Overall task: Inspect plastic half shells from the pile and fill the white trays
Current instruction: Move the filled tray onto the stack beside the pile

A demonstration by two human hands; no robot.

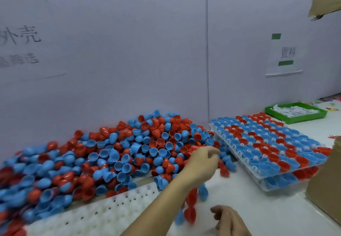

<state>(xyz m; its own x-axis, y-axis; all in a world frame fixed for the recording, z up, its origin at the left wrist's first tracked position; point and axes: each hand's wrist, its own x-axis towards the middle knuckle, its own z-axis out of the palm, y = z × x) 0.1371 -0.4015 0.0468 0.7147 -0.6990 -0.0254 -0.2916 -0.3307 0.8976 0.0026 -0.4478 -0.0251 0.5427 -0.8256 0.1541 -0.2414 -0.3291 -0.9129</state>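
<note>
A pale wall fills the upper half of the frame, with faint printed characters at the upper left and a taped paper sign at the upper right. Below it runs a white worktop.

The largest thing on the worktop is the pile of shells, red and blue plastic half shells heaped loose from the lower left edge up to the middle of the frame, against the wall.

To the right of the pile lies the full tray, a white tray with nearly every pocket holding a red or blue shell, open side up. It rests tilted on a second filled tray, whose shells show beneath its near edge.

At the lower left, just beside the pile, lies the empty tray, its white pockets bare. A brown cardboard box stands at the right edge.

At the far right, near the wall, a green bin holds white paper slips.

The left hand reaches across to the right edge of the pile, fingers curled downward; motion blur hides whether its grip has closed on anything. A few blurred red and blue shells lie under the forearm. The right hand sits at the bottom edge, fingers loosely curled, grip empty as far as can be seen.
</note>
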